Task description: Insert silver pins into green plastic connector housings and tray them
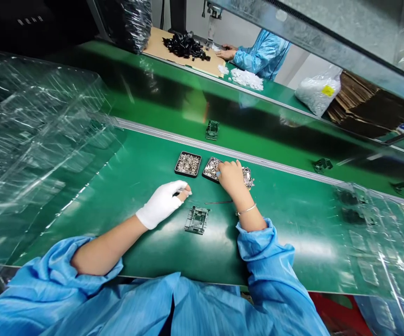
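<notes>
My left hand (165,200), in a white glove with bare fingertips, hovers just left of a green circuit board (197,220) on the table. Its thumb and fingertips come together; whatever they hold, if anything, is too small to make out. Fingers bent down, my right hand (231,176) reaches into a black tray of small shiny metal parts (211,167), and its fingertips are partly hidden. More metal parts (247,176) lie just right of that hand. A second black tray of metal parts (188,164) sits to the left. Between board and right wrist lies a thin rod (218,202).
Behind a metal rail (173,136), a green belt carries another circuit board (212,129) and dark parts (322,165). Clear plastic trays are stacked at left (40,140) and right (373,233). Across the belt, a person in a blue sleeve (258,56) works beside black parts (186,45).
</notes>
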{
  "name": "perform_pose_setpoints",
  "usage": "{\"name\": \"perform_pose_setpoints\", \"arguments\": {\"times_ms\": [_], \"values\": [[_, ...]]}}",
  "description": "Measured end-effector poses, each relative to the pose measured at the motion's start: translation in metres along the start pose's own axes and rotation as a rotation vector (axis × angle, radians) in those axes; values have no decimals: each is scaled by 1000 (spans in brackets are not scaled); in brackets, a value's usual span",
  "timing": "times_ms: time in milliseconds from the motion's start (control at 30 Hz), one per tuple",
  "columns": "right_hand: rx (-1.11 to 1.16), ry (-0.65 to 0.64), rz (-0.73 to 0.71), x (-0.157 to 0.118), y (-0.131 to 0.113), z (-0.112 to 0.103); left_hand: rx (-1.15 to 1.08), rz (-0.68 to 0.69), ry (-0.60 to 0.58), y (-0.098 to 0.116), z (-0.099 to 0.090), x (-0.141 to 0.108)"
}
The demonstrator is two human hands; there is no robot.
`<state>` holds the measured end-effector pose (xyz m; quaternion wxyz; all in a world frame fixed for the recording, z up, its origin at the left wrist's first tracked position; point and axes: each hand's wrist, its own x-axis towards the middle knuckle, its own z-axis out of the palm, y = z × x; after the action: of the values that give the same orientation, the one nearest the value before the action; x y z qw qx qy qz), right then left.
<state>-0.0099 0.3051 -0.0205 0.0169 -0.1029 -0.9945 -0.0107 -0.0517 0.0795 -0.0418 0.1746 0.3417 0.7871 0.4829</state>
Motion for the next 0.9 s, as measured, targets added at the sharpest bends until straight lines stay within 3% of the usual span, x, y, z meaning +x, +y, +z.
{"name": "perform_pose_setpoints", "arguments": {"times_ms": [233, 433, 533, 667, 767, 900], "values": [[231, 80, 51, 0, 11, 3, 24, 44, 9, 7, 0, -3], [765, 230, 121, 1, 15, 12, 27, 53, 28, 9, -2, -5], [970, 205, 182, 1, 16, 15, 40, 75, 22, 10, -2, -5], [1078, 184, 223, 0, 15, 12, 50, 112, 25, 9, -2, -4], [1207, 171, 187, -6, 5, 3, 43, 118, 60, 10, -1, -4], [1362, 82, 2, -27, -26, -10, -38, 105, 136, 13, -1, -6]]}}
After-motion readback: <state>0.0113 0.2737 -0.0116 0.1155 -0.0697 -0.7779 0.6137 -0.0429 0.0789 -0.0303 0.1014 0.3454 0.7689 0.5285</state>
